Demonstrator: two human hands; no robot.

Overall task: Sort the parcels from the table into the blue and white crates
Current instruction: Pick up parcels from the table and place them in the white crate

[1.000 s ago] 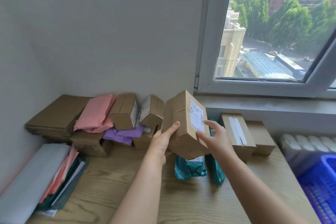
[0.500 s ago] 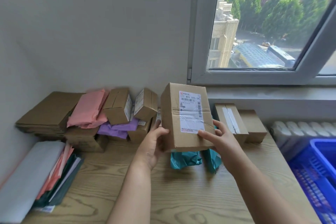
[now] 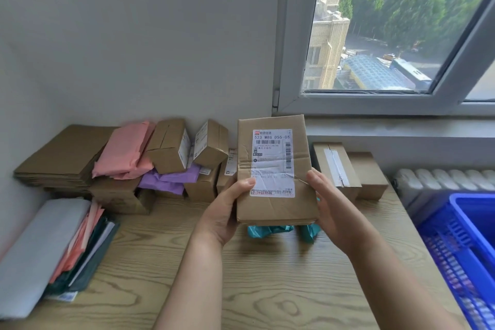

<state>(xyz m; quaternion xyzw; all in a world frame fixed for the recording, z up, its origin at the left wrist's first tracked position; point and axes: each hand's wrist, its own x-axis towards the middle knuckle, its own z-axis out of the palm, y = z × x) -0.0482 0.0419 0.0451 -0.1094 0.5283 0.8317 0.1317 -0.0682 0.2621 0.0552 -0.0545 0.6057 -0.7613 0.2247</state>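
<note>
Above the pale wooden table (image 3: 267,289), we grip a creased brown cardboard parcel (image 3: 276,169), label facing us, between left hand (image 3: 223,211) and right hand (image 3: 330,206), blue plastic crate (image 3: 460,249) nearby at right.

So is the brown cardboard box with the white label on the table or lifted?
Lifted: left hand and right hand grip the brown cardboard box by its lower sides, above the wooden table.

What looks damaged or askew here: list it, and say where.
The cardboard box gripped by the left hand and right hand is creased across its front, its label wrinkled. Two small boxes lie tilted on the parcel pile.
</note>
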